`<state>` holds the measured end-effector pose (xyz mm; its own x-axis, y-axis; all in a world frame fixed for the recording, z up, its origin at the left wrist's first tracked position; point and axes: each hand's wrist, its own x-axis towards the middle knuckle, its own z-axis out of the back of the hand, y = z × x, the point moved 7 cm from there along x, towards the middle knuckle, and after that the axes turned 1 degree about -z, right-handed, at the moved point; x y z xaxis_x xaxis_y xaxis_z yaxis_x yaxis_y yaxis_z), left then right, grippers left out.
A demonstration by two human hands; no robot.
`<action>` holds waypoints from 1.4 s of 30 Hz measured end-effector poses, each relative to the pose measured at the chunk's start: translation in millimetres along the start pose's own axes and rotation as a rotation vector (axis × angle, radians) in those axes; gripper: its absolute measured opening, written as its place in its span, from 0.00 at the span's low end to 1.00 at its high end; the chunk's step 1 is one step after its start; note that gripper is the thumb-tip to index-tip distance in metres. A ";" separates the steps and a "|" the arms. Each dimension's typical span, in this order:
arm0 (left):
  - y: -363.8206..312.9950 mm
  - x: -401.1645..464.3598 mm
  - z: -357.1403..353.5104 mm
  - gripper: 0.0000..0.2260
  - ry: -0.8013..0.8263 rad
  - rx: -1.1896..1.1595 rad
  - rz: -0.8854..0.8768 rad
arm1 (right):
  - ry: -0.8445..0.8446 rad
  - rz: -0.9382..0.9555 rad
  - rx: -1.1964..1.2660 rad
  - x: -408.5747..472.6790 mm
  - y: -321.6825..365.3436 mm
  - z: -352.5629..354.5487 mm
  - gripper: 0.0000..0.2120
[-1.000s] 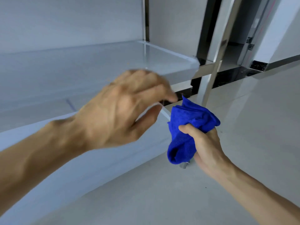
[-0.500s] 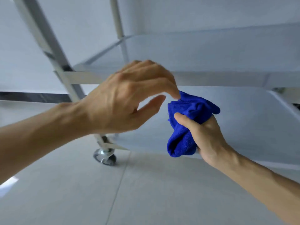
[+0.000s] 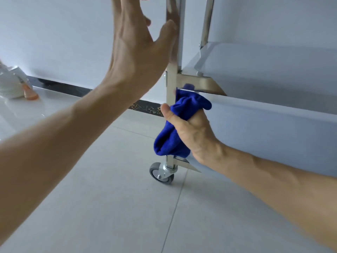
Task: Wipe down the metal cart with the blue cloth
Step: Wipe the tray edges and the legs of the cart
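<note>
While the right hand [image 3: 189, 132] grips the bunched blue cloth [image 3: 175, 128] against the metal cart's corner post [image 3: 171, 84], just above the caster wheel [image 3: 161, 173], the left hand [image 3: 138, 52] is raised higher beside the same post, fingers straight, thumb at its edge. Right of the post runs the cart's lower shelf [image 3: 264, 114]. Left of it, well apart, white dishes [image 3: 10, 84] sit on the tiled floor [image 3: 113, 207].

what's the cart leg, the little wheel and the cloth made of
Cart leg: looks like polished steel, with mirror-like reflections. Wheel: grey tyre, probably rubber or plastic, in a shiny metal fork. Cloth: blue and fuzzy, likely microfibre, bunched softly in the right hand.
</note>
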<state>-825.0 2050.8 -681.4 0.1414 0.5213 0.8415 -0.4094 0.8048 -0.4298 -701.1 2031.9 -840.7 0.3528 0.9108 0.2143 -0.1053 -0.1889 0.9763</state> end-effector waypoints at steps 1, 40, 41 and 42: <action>10.6 2.8 -5.5 0.22 0.025 -0.087 0.088 | -0.019 0.009 0.035 4.3 3.1 -10.0 0.21; 36.1 -7.3 -65.1 0.06 0.260 -0.410 0.308 | -0.246 0.018 -0.321 5.9 -106.4 -31.7 0.24; 37.0 -7.8 -63.8 0.06 0.249 -0.418 0.311 | -0.171 0.019 -0.265 8.1 -106.7 -30.8 0.25; 37.5 -8.7 -62.7 0.06 0.242 -0.432 0.312 | -0.085 0.019 -0.223 9.3 -104.3 -30.1 0.26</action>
<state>-785.1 2094.3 -725.3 0.2958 0.7615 0.5767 -0.0672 0.6188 -0.7827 -714.9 2071.2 -941.4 0.4245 0.8721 0.2432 -0.3121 -0.1112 0.9435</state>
